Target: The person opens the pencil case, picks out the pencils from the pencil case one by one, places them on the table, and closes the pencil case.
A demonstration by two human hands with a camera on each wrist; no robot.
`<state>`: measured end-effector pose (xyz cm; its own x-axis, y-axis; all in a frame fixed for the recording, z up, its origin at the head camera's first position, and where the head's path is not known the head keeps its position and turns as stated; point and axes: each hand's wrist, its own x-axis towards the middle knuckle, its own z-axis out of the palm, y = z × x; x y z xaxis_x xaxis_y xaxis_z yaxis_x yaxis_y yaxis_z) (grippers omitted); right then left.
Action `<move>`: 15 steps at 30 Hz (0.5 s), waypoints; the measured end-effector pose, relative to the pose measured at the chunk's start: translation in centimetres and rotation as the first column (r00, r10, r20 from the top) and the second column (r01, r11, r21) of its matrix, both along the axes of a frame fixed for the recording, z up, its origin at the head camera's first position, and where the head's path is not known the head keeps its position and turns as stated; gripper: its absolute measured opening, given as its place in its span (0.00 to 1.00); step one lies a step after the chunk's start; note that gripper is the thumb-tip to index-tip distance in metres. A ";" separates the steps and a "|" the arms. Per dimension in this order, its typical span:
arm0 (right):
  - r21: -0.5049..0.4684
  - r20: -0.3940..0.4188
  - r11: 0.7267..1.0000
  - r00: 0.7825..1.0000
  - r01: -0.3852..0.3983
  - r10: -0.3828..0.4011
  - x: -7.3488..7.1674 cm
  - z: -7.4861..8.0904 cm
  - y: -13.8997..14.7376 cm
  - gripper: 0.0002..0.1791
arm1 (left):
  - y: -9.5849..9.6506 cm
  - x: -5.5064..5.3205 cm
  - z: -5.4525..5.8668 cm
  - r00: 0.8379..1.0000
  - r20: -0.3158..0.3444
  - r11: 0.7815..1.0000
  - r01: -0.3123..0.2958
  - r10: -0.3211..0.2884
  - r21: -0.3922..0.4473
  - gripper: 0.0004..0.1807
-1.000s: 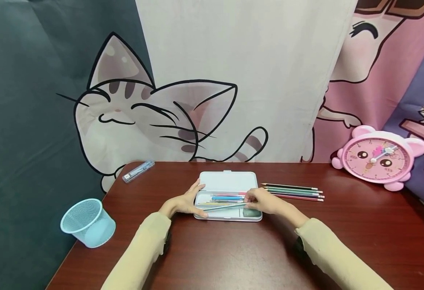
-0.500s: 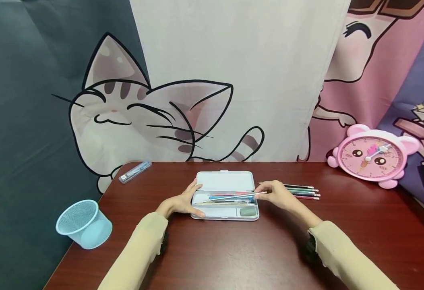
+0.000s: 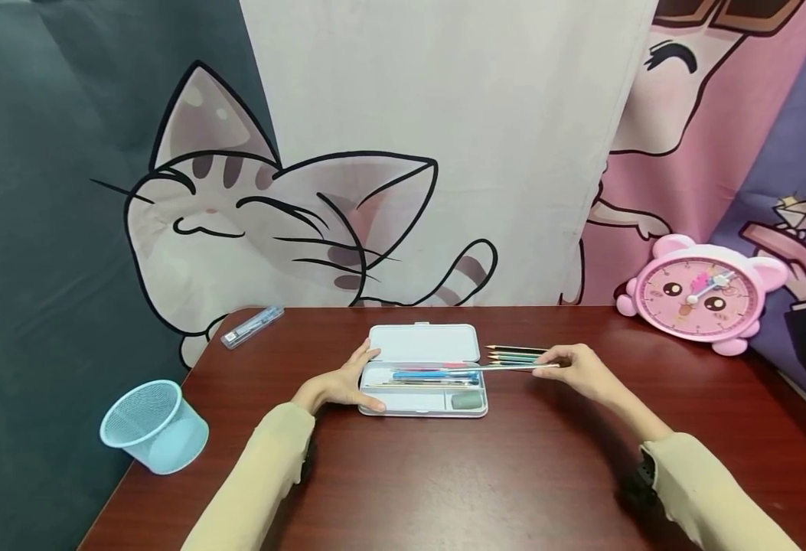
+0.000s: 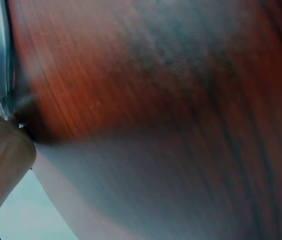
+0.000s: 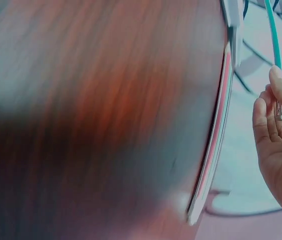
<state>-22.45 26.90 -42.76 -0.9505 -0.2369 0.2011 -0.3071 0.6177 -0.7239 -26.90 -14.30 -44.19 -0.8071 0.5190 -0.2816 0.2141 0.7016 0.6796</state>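
Note:
My right hand (image 3: 578, 370) pinches a teal pencil (image 5: 274, 40) near its eraser end. The pencil (image 3: 513, 367) points left, its far part overlapping the open white pencil case (image 3: 409, 401) in the head view. My left hand (image 3: 339, 385) rests at the case's left end, thumb over the front corner and fingers spread by the hinge. Inside the case lie several thin pens and pencils (image 3: 435, 376), with a grey-green eraser (image 3: 467, 400) in the small front right compartment. Several pencils (image 3: 510, 353) lie side by side on the table, partly behind my right hand.
A blue mesh pen holder (image 3: 155, 428) stands at the table's left edge. Toward the back left lies a clear narrow box (image 3: 252, 327). A pink bear-shaped clock (image 3: 702, 295) is at the back right. Printed curtains hang behind the wooden table (image 3: 403, 482).
My right hand has lifted the pencil from the case's front part and carried it right, toward the row of pencils. My left hand has stayed at the case. The head view has shifted slightly.

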 end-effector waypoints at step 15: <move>0.074 -0.046 0.993 0.995 0.087 -0.083 1.4 -1.0 7.1 0.08 | -0.1 0.0 0.1 1.000 0.003 1.000 0.011 -0.011 0.009 0.60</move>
<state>-21.05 33.98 -43.78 -0.9586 -0.1718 0.2269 -0.2811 0.6957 -0.6610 -26.88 -14.39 -44.07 -0.8007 0.5300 -0.2793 0.2195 0.6933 0.6864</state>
